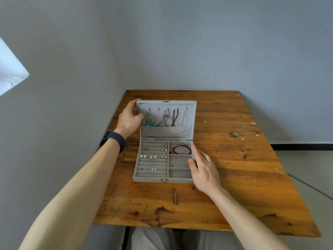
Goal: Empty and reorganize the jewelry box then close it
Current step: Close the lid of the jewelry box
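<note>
A grey velvet jewelry box (pixel 153 179) stands open in the middle of the wooden table (pixel 234 177). Its raised lid (pixel 166 103) carries several hanging necklaces and a pouch. My left hand (pixel 129 120) holds the lid's left edge, thumb on the inside. My right hand (pixel 203 166) grips the base's right wall, thumb inside a right compartment. Earrings (pixel 164 148) sit in the ring rows on the left. A red bracelet (pixel 180 149) lies in the top right compartment, with a thin chain (pixel 181 157) below it.
Thin silver necklaces (pixel 228 122) and small pieces (pixel 234 135) lie on the table to the right of the box. A small dark stick-like item (pixel 174 196) lies in front of the box. The table stands against a grey wall corner.
</note>
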